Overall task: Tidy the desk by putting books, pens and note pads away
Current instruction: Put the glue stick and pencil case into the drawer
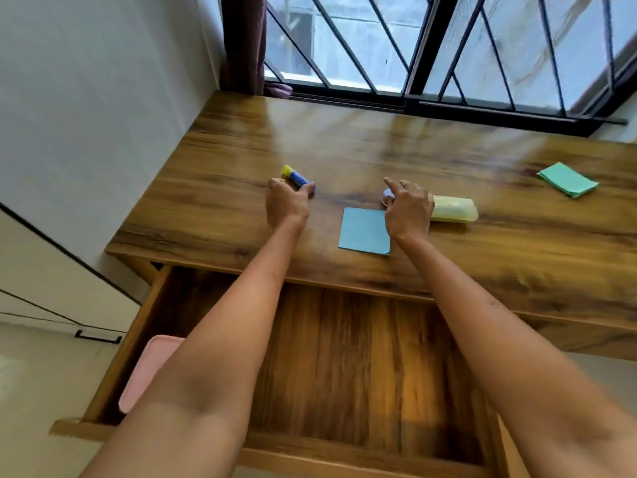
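Observation:
On the wooden desk (448, 160) lies a blue and yellow glue stick (295, 177); my left hand (286, 205) reaches it, fingers apart and touching its near end. My right hand (408, 210) hovers with spread fingers over a small purple object (388, 194) beside a pale yellow pencil case (453, 209). A blue note pad (363, 231) lies flat between my hands. A green note pad (567, 179) sits at the far right. The desk drawer (344, 374) below is pulled open.
A pink flat item (148, 367) lies at the left side of the open drawer. A barred window (448, 46) and a dark curtain (244, 43) stand behind the desk. A white wall runs along the left.

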### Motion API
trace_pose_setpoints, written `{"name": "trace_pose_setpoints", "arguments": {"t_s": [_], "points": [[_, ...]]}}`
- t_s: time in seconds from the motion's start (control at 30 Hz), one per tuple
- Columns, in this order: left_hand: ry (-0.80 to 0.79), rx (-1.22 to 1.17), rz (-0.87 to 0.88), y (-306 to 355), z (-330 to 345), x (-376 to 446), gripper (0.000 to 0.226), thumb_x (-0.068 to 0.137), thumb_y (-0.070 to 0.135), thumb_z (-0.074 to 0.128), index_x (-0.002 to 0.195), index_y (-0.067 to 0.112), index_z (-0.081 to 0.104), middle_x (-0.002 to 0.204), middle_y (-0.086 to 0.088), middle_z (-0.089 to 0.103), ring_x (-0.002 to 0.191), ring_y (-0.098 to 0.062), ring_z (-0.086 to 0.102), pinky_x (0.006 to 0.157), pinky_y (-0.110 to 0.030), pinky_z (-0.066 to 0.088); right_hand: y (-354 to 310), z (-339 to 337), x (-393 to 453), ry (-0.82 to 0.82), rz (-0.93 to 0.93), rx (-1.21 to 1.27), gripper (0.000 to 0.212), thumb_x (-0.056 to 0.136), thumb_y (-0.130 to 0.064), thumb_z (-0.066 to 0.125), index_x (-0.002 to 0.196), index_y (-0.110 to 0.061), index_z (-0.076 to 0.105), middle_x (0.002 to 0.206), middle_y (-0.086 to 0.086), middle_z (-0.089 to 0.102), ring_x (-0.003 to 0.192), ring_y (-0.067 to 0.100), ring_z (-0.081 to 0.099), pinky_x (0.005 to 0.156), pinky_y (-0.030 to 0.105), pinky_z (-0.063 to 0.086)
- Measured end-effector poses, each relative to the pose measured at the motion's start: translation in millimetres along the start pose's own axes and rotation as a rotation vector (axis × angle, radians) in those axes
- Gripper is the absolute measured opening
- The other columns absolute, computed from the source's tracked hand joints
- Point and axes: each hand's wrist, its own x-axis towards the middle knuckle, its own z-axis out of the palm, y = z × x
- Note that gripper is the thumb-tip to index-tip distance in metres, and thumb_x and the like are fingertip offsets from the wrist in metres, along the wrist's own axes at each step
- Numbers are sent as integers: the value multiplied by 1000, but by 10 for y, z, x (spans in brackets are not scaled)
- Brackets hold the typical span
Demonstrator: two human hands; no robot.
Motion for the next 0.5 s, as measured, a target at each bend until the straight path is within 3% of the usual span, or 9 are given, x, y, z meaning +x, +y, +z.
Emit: {"name": "trace_pose_setpoints", "arguments": {"t_s": [0.07, 0.13, 0.17, 0.23, 0.3, 0.37, 0.5], "points": [[18, -15, -20, 57, 109, 124, 54, 76, 42, 76, 109, 6, 53, 116, -13, 63, 111, -30, 59, 90, -38, 47, 59, 10, 175, -103, 11, -50, 40, 100, -25, 43, 139, -31, 48, 146, 7, 45, 145, 32, 17, 117, 51, 2], [6, 17, 18, 117, 223, 244, 50, 77, 38, 76, 108, 7, 53, 118, -16, 61, 114, -32, 56, 95, -39, 45, 112, 46, 323, -158, 2, -94, 38, 100, -28, 44, 138, -33, 48, 143, 7, 48, 147, 33, 9, 116, 54, -5], [-16, 56, 33, 139, 257, 293, 55, 78, 37, 75, 116, 6, 51, 123, -18, 57, 118, -33, 53, 98, -38, 43, 123, 67, 368, -177, -13, -113, 38, 100, -29, 44, 137, -33, 50, 141, 7, 50, 147, 33, 9, 115, 54, -6], [-87, 162, 56, 171, 333, 380, 73, 83, 39, 71, 142, 12, 37, 132, -19, 49, 124, -33, 48, 102, -38, 40, 143, 109, 453, -203, -41, -146, 35, 99, -29, 47, 133, -31, 55, 139, 8, 53, 145, 33, 15, 116, 53, -2], [-154, 280, 96, 168, 407, 426, 72, 88, 42, 63, 149, 25, 29, 135, -17, 47, 125, -31, 47, 101, -36, 39, 149, 133, 496, -204, -63, -176, 32, 96, -29, 52, 126, -27, 62, 135, 9, 56, 138, 33, 29, 115, 48, 13], [-195, 371, 107, 159, 461, 426, 57, 93, 42, 56, 145, 26, 39, 140, -14, 41, 126, -30, 47, 102, -34, 38, 153, 146, 520, -177, -85, -179, 29, 94, -27, 55, 121, -24, 66, 128, 10, 61, 128, 33, 37, 105, 43, 26], [-148, 463, 111, 140, 522, 412, 33, 94, 33, 58, 123, 17, 61, 137, -12, 41, 121, -31, 52, 98, -36, 41, 150, 175, 565, -158, -121, -198, 26, 93, -23, 56, 116, -21, 68, 121, 12, 65, 125, 35, 39, 98, 41, 30]]}}
